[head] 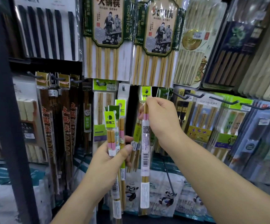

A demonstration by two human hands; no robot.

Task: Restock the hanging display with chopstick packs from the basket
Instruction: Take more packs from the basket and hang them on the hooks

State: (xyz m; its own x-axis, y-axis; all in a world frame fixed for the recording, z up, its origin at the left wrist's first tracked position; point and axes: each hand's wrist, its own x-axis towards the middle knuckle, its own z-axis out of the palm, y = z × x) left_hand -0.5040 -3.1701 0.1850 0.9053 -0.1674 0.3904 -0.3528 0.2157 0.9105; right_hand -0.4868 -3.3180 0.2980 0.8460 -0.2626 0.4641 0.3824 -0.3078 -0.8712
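My left hand (111,156) grips a bunch of several slim chopstick packs (114,126) with lime-green header cards, held upright at the middle of the view. My right hand (160,120) pinches the top of a single chopstick pack (145,159), which hangs straight down from my fingers. Its green header (146,93) is up at a display hook, whose peg tip shows through the header hole. More green-header packs (162,93) hang just to its right. No basket is in view.
The wall display carries large bamboo chopstick packs (106,38) above, dark long packs (56,126) at left and boxed sets on black hooks (195,95) at right. A dark shelf post (3,110) stands at far left. Panda-print bags (166,196) lie below.
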